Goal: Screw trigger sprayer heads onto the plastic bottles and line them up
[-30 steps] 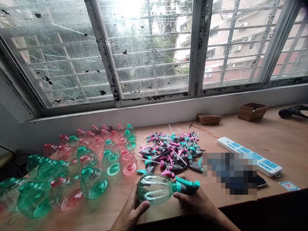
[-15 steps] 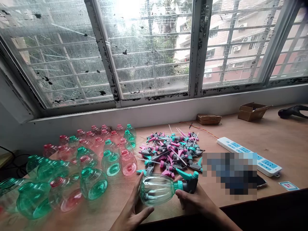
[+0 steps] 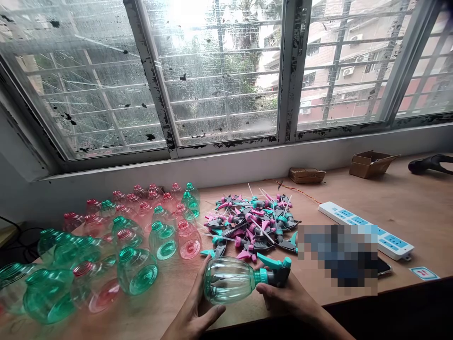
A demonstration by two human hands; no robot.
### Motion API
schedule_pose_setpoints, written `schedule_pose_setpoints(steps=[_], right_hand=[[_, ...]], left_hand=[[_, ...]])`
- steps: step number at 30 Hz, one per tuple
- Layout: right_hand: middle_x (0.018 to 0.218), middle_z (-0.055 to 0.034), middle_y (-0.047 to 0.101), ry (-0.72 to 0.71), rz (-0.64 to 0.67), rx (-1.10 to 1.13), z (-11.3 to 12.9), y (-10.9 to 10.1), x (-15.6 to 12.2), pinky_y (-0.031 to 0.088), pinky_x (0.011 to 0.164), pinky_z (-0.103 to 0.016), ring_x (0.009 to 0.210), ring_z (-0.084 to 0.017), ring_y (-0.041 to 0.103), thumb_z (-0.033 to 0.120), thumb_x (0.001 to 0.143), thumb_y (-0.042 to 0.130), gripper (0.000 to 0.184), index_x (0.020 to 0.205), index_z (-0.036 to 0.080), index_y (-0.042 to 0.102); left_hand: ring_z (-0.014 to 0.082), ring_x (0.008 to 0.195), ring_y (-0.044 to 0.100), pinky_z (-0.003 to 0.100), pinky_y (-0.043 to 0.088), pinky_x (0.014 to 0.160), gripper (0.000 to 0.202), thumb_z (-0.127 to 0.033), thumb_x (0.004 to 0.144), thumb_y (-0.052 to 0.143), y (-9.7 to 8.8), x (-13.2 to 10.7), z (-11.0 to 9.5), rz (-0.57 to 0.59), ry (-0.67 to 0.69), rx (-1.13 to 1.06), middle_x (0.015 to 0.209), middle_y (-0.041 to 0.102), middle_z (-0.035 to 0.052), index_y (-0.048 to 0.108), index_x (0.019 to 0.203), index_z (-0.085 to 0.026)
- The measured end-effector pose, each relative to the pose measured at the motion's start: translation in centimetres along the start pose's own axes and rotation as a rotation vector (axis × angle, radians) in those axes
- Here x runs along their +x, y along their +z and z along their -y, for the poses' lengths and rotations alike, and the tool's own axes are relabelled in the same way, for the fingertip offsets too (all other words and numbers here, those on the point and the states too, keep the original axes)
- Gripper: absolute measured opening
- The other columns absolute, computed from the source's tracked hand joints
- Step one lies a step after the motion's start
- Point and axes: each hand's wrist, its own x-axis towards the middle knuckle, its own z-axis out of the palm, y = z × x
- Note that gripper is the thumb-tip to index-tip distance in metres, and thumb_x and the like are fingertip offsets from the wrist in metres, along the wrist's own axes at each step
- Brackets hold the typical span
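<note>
A clear green spray bottle (image 3: pixel 229 281) lies on its side between my hands, just above the table's front edge. My left hand (image 3: pixel 198 311) cups its wide base, with the thumb stretched out below it. At the neck end, my right hand (image 3: pixel 283 297) grips around the collar of the trigger sprayer (image 3: pixel 279 275), which has a teal trigger and collar and a dark grey body. The sprayer sits on the bottle's neck; how tightly I cannot tell. Some right fingers are hidden behind it. Right behind the bottle is a heap of pink, teal and grey trigger sprayers (image 3: pixel 253 226).
Several open green bottles (image 3: pixel 138 274) and red bottles (image 3: pixel 189 241) stand on the left. To the right are a white power strip (image 3: pixel 364 229), a blurred-out patch (image 3: pixel 339 255) over a phone-like device, and a small card (image 3: pixel 423 273). Cardboard boxes (image 3: pixel 370 165) stand by the window.
The spray bottle and my hands have shifted very slightly left, and the sprayer end has dipped a little. Both hands keep their hold.
</note>
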Motion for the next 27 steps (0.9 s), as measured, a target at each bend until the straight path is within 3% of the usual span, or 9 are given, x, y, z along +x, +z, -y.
schedule_pose_setpoints(steps=[7,12,17,21,24,27], right_hand=[[0.064,0.0044,0.068,0.007,-0.024,0.006,0.3,0.1,0.2,0.048,0.050,-0.026,0.047,-0.013,0.061,0.051,0.069,0.090,0.051,0.097,0.020,0.060],[0.070,0.0046,0.069,0.003,0.015,-0.006,0.0,0.0,0.0,0.049,0.053,-0.027,0.053,-0.013,0.060,0.042,0.076,0.088,0.054,0.118,0.021,0.062],[0.071,0.0041,0.070,-0.007,0.010,0.002,-0.3,-0.1,0.1,0.049,0.052,-0.026,0.053,-0.013,0.061,0.040,0.076,0.088,0.058,0.124,0.022,0.061],[0.069,0.0037,0.070,-0.018,0.008,0.012,-0.4,-0.1,0.4,0.049,0.051,-0.025,0.049,-0.011,0.061,0.044,0.074,0.089,0.050,0.109,0.020,0.063],[0.068,0.0025,0.071,-0.014,-0.018,-0.004,-0.3,-0.1,0.4,0.051,0.049,-0.025,0.048,-0.012,0.062,0.048,0.071,0.090,0.049,0.099,0.019,0.062],[0.066,0.0018,0.072,-0.014,-0.038,-0.023,-0.2,-0.1,0.1,0.050,0.048,-0.026,0.047,-0.013,0.062,0.052,0.071,0.089,0.049,0.097,0.020,0.061]], left_hand=[[0.0331,0.158,0.019,0.051,0.015,0.129,0.092,-0.043,0.092,0.071,0.1,0.2,0.8,-0.046,0.034,0.042,0.173,0.019,0.0018,0.011,0.162,-0.040],[0.0347,0.158,0.018,0.054,0.018,0.128,0.096,-0.048,0.090,0.071,-0.1,0.1,0.2,0.000,0.004,-0.054,0.174,0.016,0.0020,0.010,0.162,-0.038],[0.0372,0.157,0.022,0.055,0.014,0.129,0.093,-0.048,0.088,0.073,0.0,0.3,-0.3,0.025,0.003,-0.029,0.171,0.027,0.0041,0.018,0.162,-0.035],[0.0355,0.158,0.017,0.053,0.011,0.130,0.097,-0.050,0.089,0.072,0.3,0.4,0.0,-0.042,0.023,0.010,0.174,0.016,0.0038,0.010,0.162,-0.038],[0.0353,0.156,0.026,0.054,0.012,0.130,0.098,-0.051,0.088,0.072,0.3,0.3,0.2,-0.028,0.026,-0.029,0.172,0.022,0.0049,0.008,0.162,-0.039],[0.0365,0.155,0.026,0.054,0.013,0.129,0.105,-0.059,0.083,0.074,0.2,0.2,-0.1,0.004,0.030,-0.096,0.171,0.025,0.0045,0.009,0.162,-0.039]])
